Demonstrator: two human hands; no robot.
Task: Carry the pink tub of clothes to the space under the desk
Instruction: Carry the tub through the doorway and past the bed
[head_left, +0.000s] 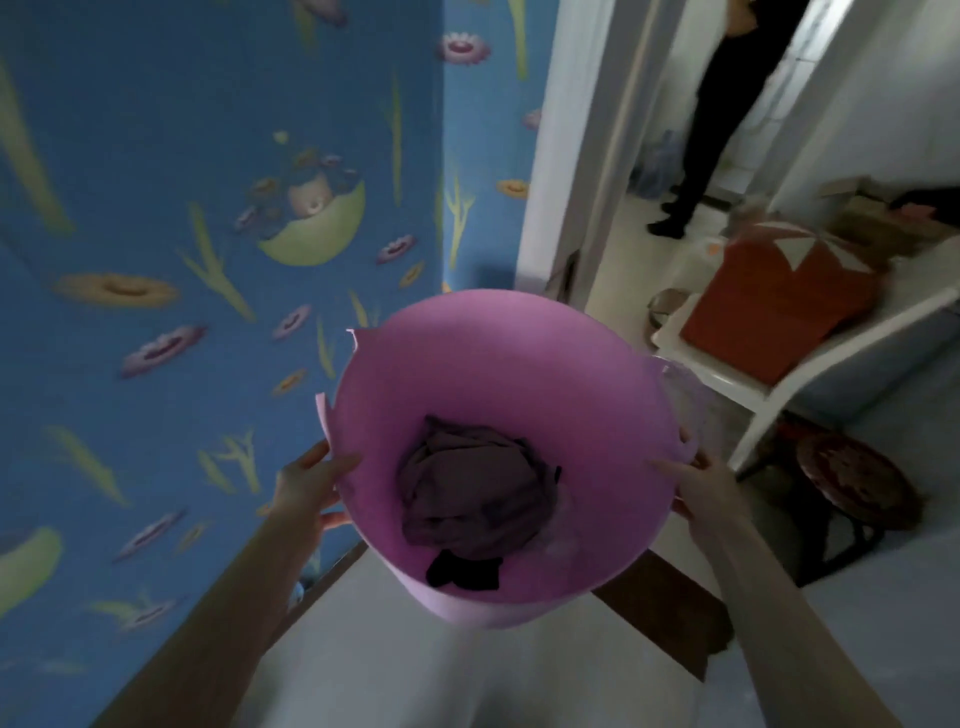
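- You have the pink tub (498, 364) lifted off the floor at the middle of your view, its mouth tipped toward you.
- Your left hand (311, 483) clasps the rim at about 9 o'clock, thumb hooked inside the wall and fingers outside.
- Your right hand (698, 486) clasps the rim at about 3 o'clock the same way.
- The clothes (472, 493) sit as a dark bundle low in the tub, toward 6 o'clock of its bowl, well below the rim, so spilling looks unlikely if you keep it level.
- The rim looks cracked near 10 o'clock, just above your left thumb; keep your grip below that split and avoid squeezing the wall inward.
- The blue wall (182, 260) runs close at 9 o'clock, so hold the tub clear of it as you turn.
- A white table (810, 374) stands at 3 o'clock with a round stool (857, 483) beneath its near edge; whether this is the desk I cannot tell.
- Another person (711, 114) stands in the doorway at 1 o'clock; give them room.
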